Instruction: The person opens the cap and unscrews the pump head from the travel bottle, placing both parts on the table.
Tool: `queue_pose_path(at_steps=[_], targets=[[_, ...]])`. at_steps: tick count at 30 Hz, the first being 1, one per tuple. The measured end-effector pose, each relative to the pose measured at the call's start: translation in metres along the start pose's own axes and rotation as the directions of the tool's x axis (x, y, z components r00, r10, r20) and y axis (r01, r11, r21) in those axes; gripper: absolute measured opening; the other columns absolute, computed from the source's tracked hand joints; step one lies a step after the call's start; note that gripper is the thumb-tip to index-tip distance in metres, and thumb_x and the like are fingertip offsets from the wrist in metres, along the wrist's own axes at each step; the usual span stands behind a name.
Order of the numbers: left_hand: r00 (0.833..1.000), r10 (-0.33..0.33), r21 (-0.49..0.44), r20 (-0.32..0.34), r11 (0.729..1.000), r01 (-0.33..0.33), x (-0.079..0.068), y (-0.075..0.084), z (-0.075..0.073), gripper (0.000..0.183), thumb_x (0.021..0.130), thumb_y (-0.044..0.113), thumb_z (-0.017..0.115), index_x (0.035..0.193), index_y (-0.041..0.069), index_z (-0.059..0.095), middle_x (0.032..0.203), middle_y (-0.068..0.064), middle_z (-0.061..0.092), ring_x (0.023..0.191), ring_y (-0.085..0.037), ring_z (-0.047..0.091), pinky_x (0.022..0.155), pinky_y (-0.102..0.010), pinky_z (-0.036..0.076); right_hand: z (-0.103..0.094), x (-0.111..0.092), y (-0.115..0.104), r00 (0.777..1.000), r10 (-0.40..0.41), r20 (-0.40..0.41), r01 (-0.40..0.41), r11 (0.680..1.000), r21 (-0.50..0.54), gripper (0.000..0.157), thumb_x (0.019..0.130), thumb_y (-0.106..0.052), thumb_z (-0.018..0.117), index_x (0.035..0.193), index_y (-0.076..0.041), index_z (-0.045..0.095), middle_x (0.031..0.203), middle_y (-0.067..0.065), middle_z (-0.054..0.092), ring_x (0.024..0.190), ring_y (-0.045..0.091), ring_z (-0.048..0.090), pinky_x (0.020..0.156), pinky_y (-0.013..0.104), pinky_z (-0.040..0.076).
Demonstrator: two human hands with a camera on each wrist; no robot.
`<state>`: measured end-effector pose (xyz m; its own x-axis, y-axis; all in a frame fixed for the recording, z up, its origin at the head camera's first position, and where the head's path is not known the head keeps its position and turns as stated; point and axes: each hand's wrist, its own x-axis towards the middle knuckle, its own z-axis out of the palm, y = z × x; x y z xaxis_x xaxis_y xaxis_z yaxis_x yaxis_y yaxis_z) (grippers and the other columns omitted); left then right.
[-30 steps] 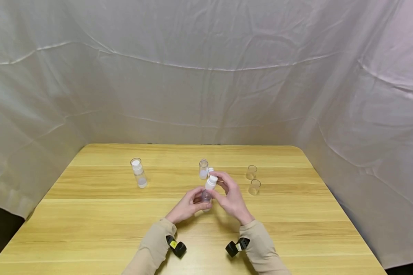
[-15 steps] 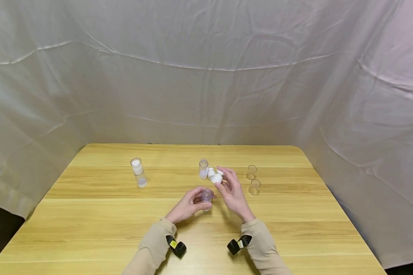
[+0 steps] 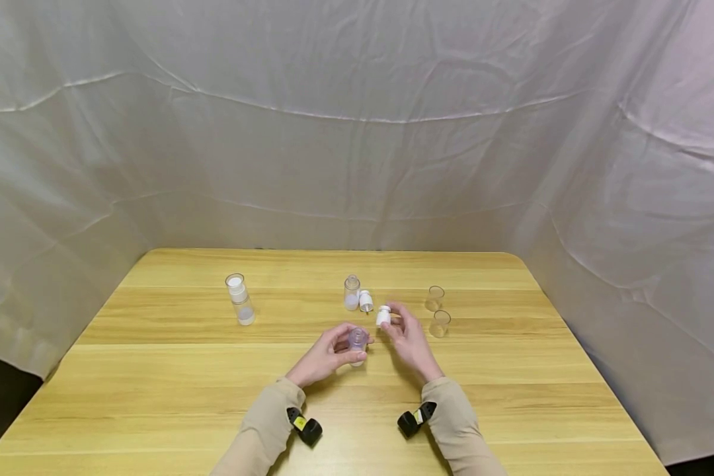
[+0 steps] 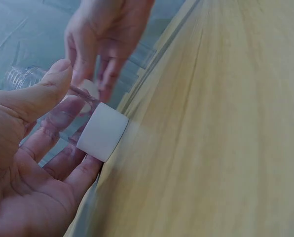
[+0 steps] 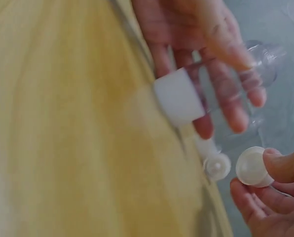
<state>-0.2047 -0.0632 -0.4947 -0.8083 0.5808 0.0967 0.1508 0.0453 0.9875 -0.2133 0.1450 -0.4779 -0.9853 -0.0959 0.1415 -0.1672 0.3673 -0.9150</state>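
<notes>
My left hand grips a clear bottle with an uncovered neck, upright near the middle of the table. Its white base shows in the left wrist view, close to the tabletop. To its right, my right hand pinches a white pump head between thumb and fingers, apart from the bottle. The pump head's round underside faces the right wrist camera. Just beyond my hands, a second white pump head stands beside another uncapped clear bottle.
Two clear caps stand on the wooden table right of my right hand, one nearer than the other. Over on the left is a bottle with its white pump head and clear cap on. Pale cloth hangs around the table.
My right hand has drawn the pump head away from the bottle's neck, first up and right, then lower and further right. The left hand and its bottle have stayed in place.
</notes>
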Motion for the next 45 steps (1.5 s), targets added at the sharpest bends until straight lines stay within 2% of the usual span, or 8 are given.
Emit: queue_pose_path(at_steps=[4, 6, 15, 23, 29, 33, 39, 45], targets=[[1.0, 0.006, 0.01, 0.001, 1.0, -0.006, 0.0, 0.0, 0.0, 0.046, 0.095, 0.011, 0.067, 0.136, -0.003, 0.05, 0.137, -0.026, 0.061, 0.127, -0.043, 0.059, 0.101, -0.029, 0.057, 0.001, 0.0, 0.007, 1.0, 0.006, 0.017, -0.003, 0.989, -0.145, 0.044, 0.096, 0.0, 0.059, 0.139, 0.008, 0.05, 0.117, 0.025, 0.066, 0.105, 0.034, 0.065, 0.096, 0.047, 0.058], [1.0, 0.005, 0.011, 0.0, 1.0, -0.005, 0.0, 0.001, 0.0, 0.046, 0.095, 0.011, 0.067, 0.136, -0.002, 0.05, 0.137, -0.026, 0.061, 0.128, -0.043, 0.059, 0.102, -0.029, 0.057, 0.001, 0.0, 0.01, 1.0, 0.005, 0.03, 0.001, 0.983, -0.183, 0.044, 0.097, -0.002, 0.059, 0.138, 0.007, 0.051, 0.111, 0.022, 0.067, 0.101, 0.03, 0.064, 0.093, 0.043, 0.057], [1.0, 0.002, 0.011, -0.004, 1.0, -0.002, 0.0, 0.001, 0.0, 0.046, 0.096, 0.011, 0.067, 0.137, -0.001, 0.051, 0.137, -0.026, 0.061, 0.128, -0.043, 0.058, 0.102, -0.031, 0.056, 0.002, 0.001, 0.017, 0.999, -0.004, 0.05, 0.014, 0.98, -0.199, 0.042, 0.098, -0.003, 0.059, 0.137, 0.01, 0.052, 0.11, 0.021, 0.066, 0.1, 0.028, 0.062, 0.092, 0.042, 0.056], [1.0, -0.004, 0.009, -0.004, 1.0, 0.004, -0.001, 0.002, 0.0, 0.045, 0.095, 0.011, 0.067, 0.136, 0.001, 0.052, 0.138, -0.024, 0.062, 0.129, -0.041, 0.059, 0.101, -0.025, 0.055, 0.003, 0.001, 0.025, 0.999, 0.015, 0.031, -0.012, 0.996, -0.091, 0.047, 0.099, -0.006, 0.058, 0.143, 0.007, 0.047, 0.124, 0.024, 0.061, 0.105, 0.027, 0.059, 0.091, 0.028, 0.051], [1.0, -0.018, 0.031, -0.015, 0.999, 0.019, -0.001, 0.002, 0.0, 0.046, 0.096, 0.015, 0.067, 0.137, 0.0, 0.051, 0.137, -0.025, 0.061, 0.129, -0.042, 0.058, 0.106, -0.039, 0.055, 0.004, 0.0, 0.031, 0.998, -0.027, -0.053, 0.027, 1.0, -0.005, 0.045, 0.097, -0.005, 0.061, 0.141, 0.0, 0.053, 0.126, 0.022, 0.06, 0.093, 0.016, 0.054, 0.079, 0.016, 0.046], [0.999, -0.021, 0.059, -0.049, 0.998, 0.024, 0.0, 0.003, 0.001, 0.047, 0.097, 0.016, 0.066, 0.138, 0.0, 0.05, 0.137, -0.026, 0.06, 0.13, -0.043, 0.057, 0.11, -0.047, 0.052, 0.005, -0.002, 0.03, 0.996, -0.027, -0.086, 0.03, 0.999, 0.033, 0.039, 0.097, -0.004, 0.062, 0.135, 0.0, 0.057, 0.125, 0.021, 0.057, 0.088, 0.01, 0.05, 0.075, 0.014, 0.044], [0.992, -0.022, 0.073, -0.125, 0.997, 0.031, 0.005, 0.005, 0.003, 0.048, 0.096, 0.012, 0.066, 0.139, -0.001, 0.047, 0.142, -0.026, 0.057, 0.132, -0.043, 0.056, 0.106, -0.044, 0.055, 0.001, -0.01, 0.007, 0.994, 0.008, -0.112, 0.002, 0.996, 0.093, 0.033, 0.098, 0.0, 0.059, 0.13, 0.009, 0.059, 0.129, 0.028, 0.055, 0.09, 0.013, 0.052, 0.076, 0.014, 0.045], [0.972, -0.047, 0.121, -0.231, 0.99, 0.076, 0.013, 0.008, 0.003, 0.043, 0.096, 0.014, 0.066, 0.132, 0.003, 0.045, 0.139, -0.026, 0.06, 0.13, -0.041, 0.058, 0.113, -0.054, 0.047, -0.004, -0.018, -0.012, 0.994, 0.031, -0.103, -0.021, 0.996, 0.092, 0.031, 0.1, -0.001, 0.057, 0.128, 0.01, 0.059, 0.129, 0.029, 0.055, 0.091, 0.014, 0.053, 0.077, 0.015, 0.045]])
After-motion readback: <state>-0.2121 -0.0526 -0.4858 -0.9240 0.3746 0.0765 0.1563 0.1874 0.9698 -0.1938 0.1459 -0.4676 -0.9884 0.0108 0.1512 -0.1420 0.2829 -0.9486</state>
